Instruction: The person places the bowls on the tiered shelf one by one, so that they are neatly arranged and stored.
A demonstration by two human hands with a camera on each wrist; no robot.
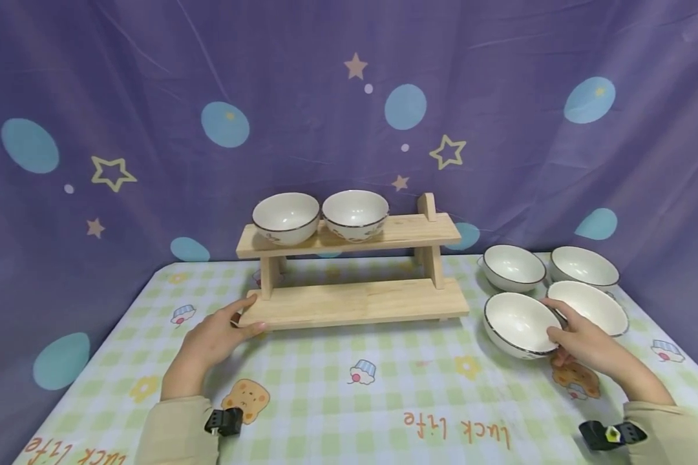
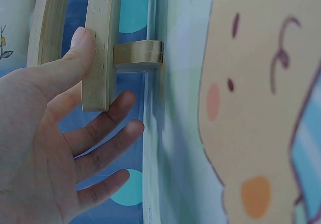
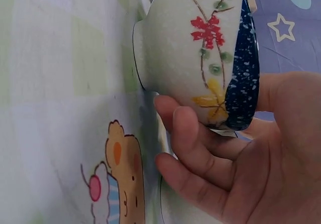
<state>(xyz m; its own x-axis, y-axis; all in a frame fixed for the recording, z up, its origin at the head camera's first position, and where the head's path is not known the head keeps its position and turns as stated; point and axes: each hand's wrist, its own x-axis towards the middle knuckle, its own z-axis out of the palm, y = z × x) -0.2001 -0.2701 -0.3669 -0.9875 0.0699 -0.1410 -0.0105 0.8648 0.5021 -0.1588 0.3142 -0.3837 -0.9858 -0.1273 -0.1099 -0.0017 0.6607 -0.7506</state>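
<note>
My left hand (image 1: 214, 336) grips the left end of a two-tier wooden shelf (image 1: 355, 303) at its lower board. In the left wrist view, the thumb lies over the board (image 2: 100, 58) and the other fingers spread beside and under its end. Toward the right, my right hand (image 1: 584, 342) pinches the right rim of a white bowl (image 1: 520, 323) with a dark edge. Seen from the right wrist, this bowl (image 3: 185, 48) has red and yellow flowers and a speckled blue band, with fingertips low against its side. Two similar bowls, a left one (image 1: 287, 218) and a right one (image 1: 356, 214), stand upright on the upper board.
Three more bowls stand close around the held one: one behind it (image 1: 513, 268), one at the back right (image 1: 584, 266) and one partly behind my right hand (image 1: 587, 307). A checked tablecloth (image 1: 302, 374) covers the table. Behind hangs a purple curtain (image 1: 302, 84).
</note>
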